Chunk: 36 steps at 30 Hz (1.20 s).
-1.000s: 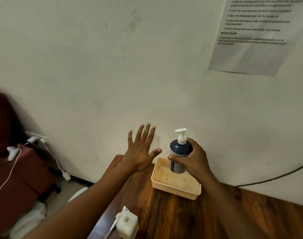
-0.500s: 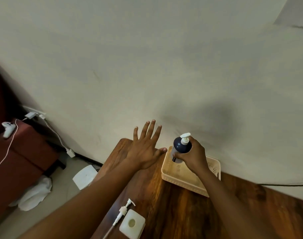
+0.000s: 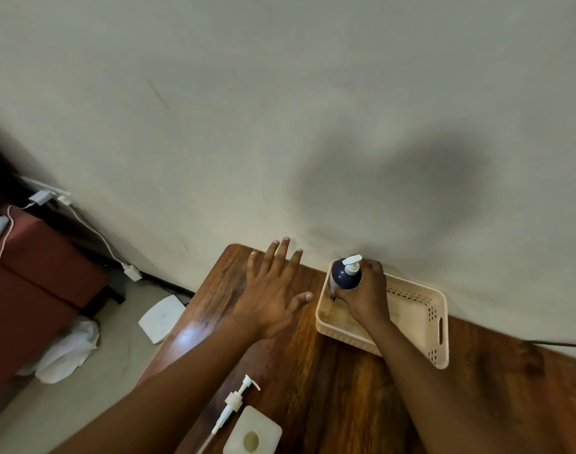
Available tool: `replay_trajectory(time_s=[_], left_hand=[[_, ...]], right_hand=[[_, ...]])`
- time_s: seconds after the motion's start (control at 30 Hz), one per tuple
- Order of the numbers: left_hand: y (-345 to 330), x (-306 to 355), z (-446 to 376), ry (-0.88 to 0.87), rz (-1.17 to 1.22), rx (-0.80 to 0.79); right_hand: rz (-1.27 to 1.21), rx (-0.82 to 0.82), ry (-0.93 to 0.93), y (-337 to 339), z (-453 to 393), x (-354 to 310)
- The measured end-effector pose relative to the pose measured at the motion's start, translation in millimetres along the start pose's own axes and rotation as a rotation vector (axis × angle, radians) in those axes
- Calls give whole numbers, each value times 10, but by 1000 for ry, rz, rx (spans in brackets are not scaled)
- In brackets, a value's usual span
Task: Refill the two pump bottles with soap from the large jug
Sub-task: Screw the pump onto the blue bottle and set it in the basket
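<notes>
The right hand (image 3: pixel 362 294) wraps its fingers around the dark blue pump bottle with a white pump (image 3: pixel 345 273), inside the cream plastic basket (image 3: pixel 421 317). The left hand (image 3: pixel 273 290) is spread flat and empty. I think this bottle is being put away; next comes letting go gently.

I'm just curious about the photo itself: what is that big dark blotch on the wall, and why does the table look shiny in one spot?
Head view: the blotch on the wall is a soft, blurred shadow, probably the wearer's head; the bright patch on the table is glare off polished wood; the wide lens bends the wall's base line and the left edge looks smeared.
</notes>
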<state>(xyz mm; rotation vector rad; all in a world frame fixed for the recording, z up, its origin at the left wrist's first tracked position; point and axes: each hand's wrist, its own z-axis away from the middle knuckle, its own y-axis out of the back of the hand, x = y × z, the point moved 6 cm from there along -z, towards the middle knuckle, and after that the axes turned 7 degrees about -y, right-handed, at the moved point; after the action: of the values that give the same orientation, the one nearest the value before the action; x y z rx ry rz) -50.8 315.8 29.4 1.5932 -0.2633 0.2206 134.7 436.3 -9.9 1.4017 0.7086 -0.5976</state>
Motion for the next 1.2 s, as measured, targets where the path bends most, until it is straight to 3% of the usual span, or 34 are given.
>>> replay_trajectory(time_s=[0.43,0.8,1.0,1.2], left_hand=[[-275,-143,126,49,53,24],[-94,-42,588,43,136,45],[-12,48,1169,114,201,62],[-20,246,1832,189,336,40]], right_hand=[[3,85,67,-121,-20,145],[1,-111,-41,50,269,124],[258,-87,13,328,749,54],[483,-179,138,381,1362,55]])
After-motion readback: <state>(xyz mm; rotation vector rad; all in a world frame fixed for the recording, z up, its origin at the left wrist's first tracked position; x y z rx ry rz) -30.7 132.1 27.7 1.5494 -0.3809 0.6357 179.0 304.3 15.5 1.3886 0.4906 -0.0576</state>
